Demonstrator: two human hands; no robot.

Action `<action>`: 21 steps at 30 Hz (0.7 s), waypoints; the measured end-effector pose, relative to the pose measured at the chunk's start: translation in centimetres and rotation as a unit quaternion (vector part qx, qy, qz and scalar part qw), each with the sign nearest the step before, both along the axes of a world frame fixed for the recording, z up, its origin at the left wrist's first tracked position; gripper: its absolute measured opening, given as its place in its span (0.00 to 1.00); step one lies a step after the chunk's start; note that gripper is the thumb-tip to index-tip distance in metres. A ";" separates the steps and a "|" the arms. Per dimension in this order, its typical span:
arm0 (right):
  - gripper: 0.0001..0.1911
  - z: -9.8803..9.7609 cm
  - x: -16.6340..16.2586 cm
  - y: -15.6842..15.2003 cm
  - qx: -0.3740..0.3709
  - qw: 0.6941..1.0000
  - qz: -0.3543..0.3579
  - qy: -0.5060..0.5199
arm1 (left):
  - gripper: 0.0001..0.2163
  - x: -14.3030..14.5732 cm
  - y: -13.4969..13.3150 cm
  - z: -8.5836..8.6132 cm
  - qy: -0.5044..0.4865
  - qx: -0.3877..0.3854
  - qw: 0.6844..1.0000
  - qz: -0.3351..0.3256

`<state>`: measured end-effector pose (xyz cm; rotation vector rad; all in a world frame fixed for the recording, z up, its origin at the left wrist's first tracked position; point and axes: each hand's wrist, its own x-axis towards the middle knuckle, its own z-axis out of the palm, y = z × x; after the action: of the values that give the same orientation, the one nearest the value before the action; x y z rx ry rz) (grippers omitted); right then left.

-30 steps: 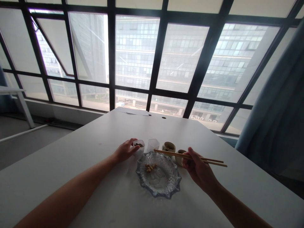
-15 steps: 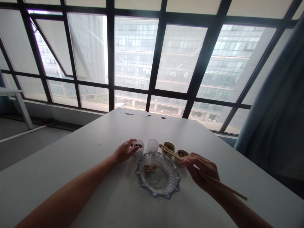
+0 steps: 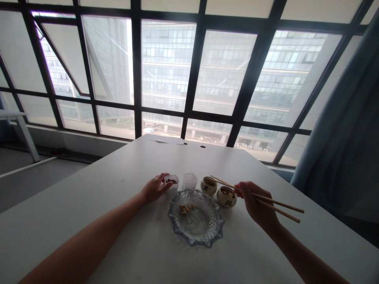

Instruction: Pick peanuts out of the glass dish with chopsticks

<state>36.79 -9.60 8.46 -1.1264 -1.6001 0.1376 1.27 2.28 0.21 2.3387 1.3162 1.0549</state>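
Note:
My left hand (image 3: 152, 189) grips the side of a small translucent plastic cup (image 3: 173, 191) holding dark pieces. In my right hand (image 3: 257, 201) is a pair of wooden chopsticks (image 3: 281, 203); their tips reach left over a small ceramic pot (image 3: 208, 188) with dark characters, and I see nothing between them. A second ceramic pot (image 3: 227, 202), with light brown pieces inside, stands just left of my right fingers. In front of the cups lies a scalloped glass bowl (image 3: 197, 240) with several light brown pieces (image 3: 186, 209) at its upper left.
Another translucent cup (image 3: 190, 180) stands between the held cup and the pots. All rest on a white table (image 3: 142, 252). Papers (image 3: 166, 140) lie at its far edge, near two dark holes. Windows rise beyond, and a blue curtain (image 3: 328, 114) hangs at right.
My right hand has shifted up and right with the chopsticks. Their tips moved from in front of the left pot to above it, and the right pot shows more fully. My left hand stays at the cup.

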 end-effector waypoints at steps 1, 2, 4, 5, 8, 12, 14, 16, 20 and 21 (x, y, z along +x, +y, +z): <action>0.23 0.2 -0.5 -0.3 -0.015 1.000 0.025 0.006 | 0.30 0.0 0.0 0.0 -0.002 0.000 1.000 -0.001; 0.23 0.3 -1.0 -0.7 -0.032 0.998 0.056 0.004 | 0.30 0.0 0.0 0.0 -0.003 0.000 1.000 -0.001; 0.25 0.5 -2.1 -1.5 -0.065 0.990 0.122 -0.029 | 0.30 0.0 -0.1 0.0 -0.004 0.001 1.000 -0.001; 0.25 0.5 -2.6 -1.8 -0.076 0.984 0.152 -0.054 | 0.30 0.0 -0.1 0.0 -0.003 0.002 1.000 -0.001; 0.24 0.2 -4.0 -2.7 -0.085 0.968 0.201 -0.123 | 0.30 0.0 0.0 0.0 0.004 0.004 1.000 0.001; 0.23 -0.3 -5.0 -3.2 -0.094 0.963 0.202 -0.150 | 0.30 0.0 0.0 0.0 0.000 0.007 1.000 0.002; 0.23 -0.6 -5.1 -3.2 -0.095 0.964 0.198 -0.150 | 0.30 0.0 0.0 0.0 -0.005 0.007 1.000 0.000; 0.24 -0.8 -5.1 -3.1 -0.088 0.967 0.194 -0.142 | 0.30 0.0 0.0 0.0 -0.007 0.004 1.000 -0.001; 0.25 -1.2 -5.0 -2.7 -0.086 0.973 0.178 -0.123 | 0.30 0.0 -0.1 0.1 -0.003 -0.007 1.000 -0.002; 0.24 -1.3 -5.0 -2.7 -0.090 0.972 0.180 -0.122 | 0.30 0.0 -0.2 0.2 -0.003 -0.008 1.000 -0.002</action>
<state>31.82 -12.28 7.11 -1.0077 -2.0374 0.4025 1.31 2.09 0.39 2.3246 1.3108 1.0467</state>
